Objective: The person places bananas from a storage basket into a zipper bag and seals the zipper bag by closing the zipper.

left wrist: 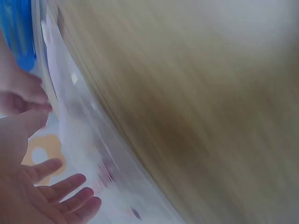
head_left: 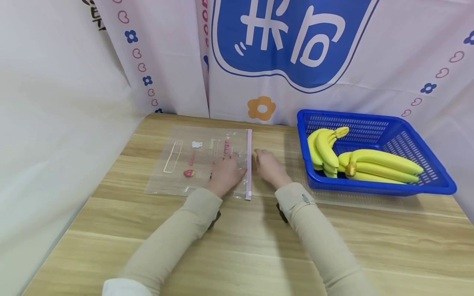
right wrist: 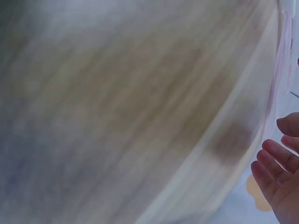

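Observation:
A clear zip bag (head_left: 207,181) with small printed pictures lies flat on the wooden table, its pale purple zip strip (head_left: 249,164) facing right. My left hand (head_left: 227,174) is over the bag, close to that strip. In the left wrist view the fingers (left wrist: 65,189) of this hand are spread and hold nothing. Just right of the strip is my right hand (head_left: 271,167), low over the table. Its fingers (right wrist: 275,161) look loosely extended in the right wrist view, with nothing held.
To the right stands a blue plastic basket (head_left: 437,168) containing two bunches of yellow bananas, one bunch (head_left: 324,148) at its left and another (head_left: 385,166) along its front. Behind the wooden table (head_left: 237,255) hangs a printed white curtain (head_left: 177,82).

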{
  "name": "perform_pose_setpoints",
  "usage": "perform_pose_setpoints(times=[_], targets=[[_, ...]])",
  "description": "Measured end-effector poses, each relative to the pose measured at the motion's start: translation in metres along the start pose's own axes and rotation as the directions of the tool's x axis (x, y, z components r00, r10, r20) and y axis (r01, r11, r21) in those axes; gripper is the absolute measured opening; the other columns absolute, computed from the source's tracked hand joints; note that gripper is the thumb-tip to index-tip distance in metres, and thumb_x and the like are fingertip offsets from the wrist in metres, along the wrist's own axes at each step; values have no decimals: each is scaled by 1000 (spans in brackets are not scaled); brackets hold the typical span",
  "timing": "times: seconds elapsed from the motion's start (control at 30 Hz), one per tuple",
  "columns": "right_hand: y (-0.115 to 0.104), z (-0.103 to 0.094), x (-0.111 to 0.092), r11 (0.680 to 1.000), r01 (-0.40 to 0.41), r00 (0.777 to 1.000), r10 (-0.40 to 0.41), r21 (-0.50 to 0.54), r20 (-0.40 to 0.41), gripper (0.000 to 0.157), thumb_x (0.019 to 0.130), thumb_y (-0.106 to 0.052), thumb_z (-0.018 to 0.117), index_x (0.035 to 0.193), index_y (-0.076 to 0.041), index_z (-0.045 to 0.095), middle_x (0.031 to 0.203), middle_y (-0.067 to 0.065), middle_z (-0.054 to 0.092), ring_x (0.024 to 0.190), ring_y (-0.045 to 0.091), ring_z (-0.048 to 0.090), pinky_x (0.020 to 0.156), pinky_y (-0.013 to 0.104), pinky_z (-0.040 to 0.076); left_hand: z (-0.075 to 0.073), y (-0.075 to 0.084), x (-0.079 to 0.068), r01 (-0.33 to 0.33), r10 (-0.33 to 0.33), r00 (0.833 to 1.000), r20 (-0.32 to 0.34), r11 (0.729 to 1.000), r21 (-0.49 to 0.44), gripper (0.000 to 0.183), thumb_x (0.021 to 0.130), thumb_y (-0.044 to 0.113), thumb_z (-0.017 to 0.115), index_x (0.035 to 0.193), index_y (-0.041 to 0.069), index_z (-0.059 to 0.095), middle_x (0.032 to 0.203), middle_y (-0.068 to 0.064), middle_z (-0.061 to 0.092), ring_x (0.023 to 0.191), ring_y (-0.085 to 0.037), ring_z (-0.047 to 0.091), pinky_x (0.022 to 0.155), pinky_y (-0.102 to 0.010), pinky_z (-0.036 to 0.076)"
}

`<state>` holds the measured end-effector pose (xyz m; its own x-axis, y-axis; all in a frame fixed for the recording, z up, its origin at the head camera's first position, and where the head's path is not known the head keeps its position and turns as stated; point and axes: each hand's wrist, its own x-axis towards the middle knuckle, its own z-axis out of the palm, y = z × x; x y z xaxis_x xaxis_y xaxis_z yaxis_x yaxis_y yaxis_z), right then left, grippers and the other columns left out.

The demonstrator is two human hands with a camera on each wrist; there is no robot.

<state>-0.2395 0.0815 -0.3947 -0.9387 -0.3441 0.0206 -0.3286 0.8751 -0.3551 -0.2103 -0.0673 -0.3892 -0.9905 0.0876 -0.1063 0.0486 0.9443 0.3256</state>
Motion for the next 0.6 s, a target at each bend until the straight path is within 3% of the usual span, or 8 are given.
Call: perform_pose_setpoints(times=[0.1,0.23,0.43,0.6], targets=[[2,-1,0,1000,-23,1000,23,-10,3,43,94,-7,49,136,3,47,126,23,59,115,37,59,96,44,52,4,10,-2,9,-9,1000,18,1000,14,72,90,50,58,139,0,43,142,-23,46,132,-40,44,110,-54,37],[4,-1,0,999,-45,999,45,-13,17,44,94,-8,51,137,1,46,128,22,58,116,36,58,96,44,52,8,17,-6,23,-25,998,55,999,41,72,88,55,58,136,2,49,138,-20,50,128,-37,47,103,-50,46],[6,0,0,999,-48,999,48,-14,-3,41,94,-8,50,134,1,50,127,22,59,116,37,58,95,45,52,11,22,-8,18,-22,998,60,998,67,58,87,46,63,124,1,57,126,-21,55,115,-36,53,95,-48,50],[8,0,0,998,-57,998,57,-4,10,40,94,-8,51,133,1,51,126,20,60,116,35,58,96,44,52,12,21,-7,6,-9,998,67,998,59,44,92,39,56,113,1,62,119,-20,57,108,-34,55,89,-46,52]])
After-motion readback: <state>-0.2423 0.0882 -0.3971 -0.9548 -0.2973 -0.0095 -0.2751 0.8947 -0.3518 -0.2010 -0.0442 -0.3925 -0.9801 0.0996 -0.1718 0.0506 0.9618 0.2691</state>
